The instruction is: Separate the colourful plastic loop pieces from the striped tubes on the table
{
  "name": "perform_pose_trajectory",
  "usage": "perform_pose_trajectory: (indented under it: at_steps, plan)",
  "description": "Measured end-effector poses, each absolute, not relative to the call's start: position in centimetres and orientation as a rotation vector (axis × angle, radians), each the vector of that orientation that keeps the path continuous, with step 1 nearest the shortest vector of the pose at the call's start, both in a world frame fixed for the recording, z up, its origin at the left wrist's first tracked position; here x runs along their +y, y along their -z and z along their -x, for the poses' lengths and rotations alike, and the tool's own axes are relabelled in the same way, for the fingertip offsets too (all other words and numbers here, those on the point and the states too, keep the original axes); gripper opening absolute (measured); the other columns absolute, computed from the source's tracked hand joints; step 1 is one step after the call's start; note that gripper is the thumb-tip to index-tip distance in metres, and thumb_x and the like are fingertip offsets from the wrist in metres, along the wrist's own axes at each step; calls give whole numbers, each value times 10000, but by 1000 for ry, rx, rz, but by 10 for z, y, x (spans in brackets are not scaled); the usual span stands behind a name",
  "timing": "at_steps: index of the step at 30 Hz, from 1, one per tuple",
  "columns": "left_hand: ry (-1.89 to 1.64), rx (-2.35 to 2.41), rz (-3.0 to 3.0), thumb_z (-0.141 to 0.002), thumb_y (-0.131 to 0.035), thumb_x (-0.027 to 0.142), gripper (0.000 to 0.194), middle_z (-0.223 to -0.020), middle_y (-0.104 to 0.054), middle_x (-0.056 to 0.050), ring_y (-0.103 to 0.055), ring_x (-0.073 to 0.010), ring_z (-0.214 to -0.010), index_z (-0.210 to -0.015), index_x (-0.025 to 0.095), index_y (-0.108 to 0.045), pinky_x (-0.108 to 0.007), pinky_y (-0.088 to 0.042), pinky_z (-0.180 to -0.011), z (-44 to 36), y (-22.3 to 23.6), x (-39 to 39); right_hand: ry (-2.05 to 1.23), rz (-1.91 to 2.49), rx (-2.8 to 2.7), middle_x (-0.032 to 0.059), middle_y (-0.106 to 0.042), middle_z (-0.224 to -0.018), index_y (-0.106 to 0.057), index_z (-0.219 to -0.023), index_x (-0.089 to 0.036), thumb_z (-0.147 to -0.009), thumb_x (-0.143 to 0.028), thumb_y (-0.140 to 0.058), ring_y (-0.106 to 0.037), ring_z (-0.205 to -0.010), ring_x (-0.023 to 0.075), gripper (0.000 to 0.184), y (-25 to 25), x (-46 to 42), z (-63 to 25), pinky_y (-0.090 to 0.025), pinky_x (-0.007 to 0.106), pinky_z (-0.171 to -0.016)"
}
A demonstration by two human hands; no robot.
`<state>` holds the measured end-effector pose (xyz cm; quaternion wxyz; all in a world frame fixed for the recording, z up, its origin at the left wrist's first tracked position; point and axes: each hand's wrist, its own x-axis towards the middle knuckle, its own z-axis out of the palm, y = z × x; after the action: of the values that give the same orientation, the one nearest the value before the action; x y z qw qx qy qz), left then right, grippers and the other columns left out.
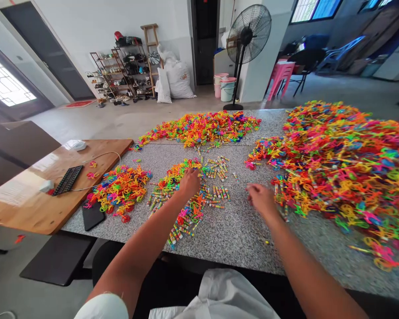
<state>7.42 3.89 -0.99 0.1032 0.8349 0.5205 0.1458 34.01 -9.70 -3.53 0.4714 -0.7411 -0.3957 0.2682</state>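
My left hand (190, 181) is on the middle pile of small bright plastic pieces (176, 175), its fingers bent down and closed. What they grip is hidden. My right hand (261, 197) hovers over the grey speckled table (232, 235), left of the large right-hand pile (345, 164). Its fingers are curled together, and anything inside is too small to make out. Between the hands lie short printed tubes (221, 192), several of them side by side in rows. More tubes (176, 235) lie near the table's front edge, below my left hand.
Another colourful pile (202, 126) spreads along the table's back edge. A smaller heap (126, 188) lies left, beside a dark flat device (93, 215). A wooden board (29, 195) carries a black keyboard (68, 180) and a cable. A standing fan (247, 35) is behind the table.
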Motion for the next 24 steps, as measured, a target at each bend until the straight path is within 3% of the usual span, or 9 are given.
perform_pose_trajectory:
  at_steps: [4,8,11,14,18,24]
  plan:
    - [-387,1642,-2425,-912,-600,257,339,-1289,-582,-179,-495,-347,-1241,-1237,183,-663,-453,-423,-1025,-74,7,56,-450,2102,-1438,134,-694,-1057,-715,-945,-174,-894,-270,-603,-680,-931,241,156,47,-86,-281,-485,329,-801]
    - [-461,1484,-2325,-863,-667,226,286,-1168,-646,-155,-562,-316,-1175,-1142,184,-714,-421,-419,-1036,-62,11,70,-315,2258,-1684,143,-670,-1120,-686,-1046,-176,-924,-245,-573,-679,-919,235,180,50,-86,-258,-449,308,-758]
    - [-531,1463,-2299,-846,-659,182,371,-1172,-663,-129,-607,-264,-1109,-1216,190,-690,-379,-438,-1022,-48,15,71,-351,2217,-1662,138,-691,-1082,-663,-1012,-176,-902,-225,-580,-675,-922,242,146,52,-91,-262,-438,308,-754]
    - [-697,1541,-2081,-841,-620,166,452,-1075,-685,-102,-639,-221,-978,-1293,162,-645,-366,-485,-953,-34,16,64,-449,2123,-1459,108,-716,-962,-619,-991,-184,-892,-248,-575,-676,-881,245,126,54,-95,-269,-443,318,-747]
    - [-991,1326,-1321,-783,-661,196,405,-833,-641,-14,-604,-131,-740,-1183,140,-681,-311,-541,-810,-22,13,44,-648,1830,-1206,64,-717,-863,-579,-939,-218,-845,-304,-618,-674,-805,241,133,45,-100,-262,-471,330,-707]
    - [-997,933,-888,-651,-841,208,354,-834,-612,15,-610,-81,-743,-950,145,-662,-296,-570,-856,-30,3,-4,-1076,1387,-1095,17,-708,-832,-571,-941,-250,-852,-415,-639,-553,-524,149,199,21,-108,-219,-439,286,-489]
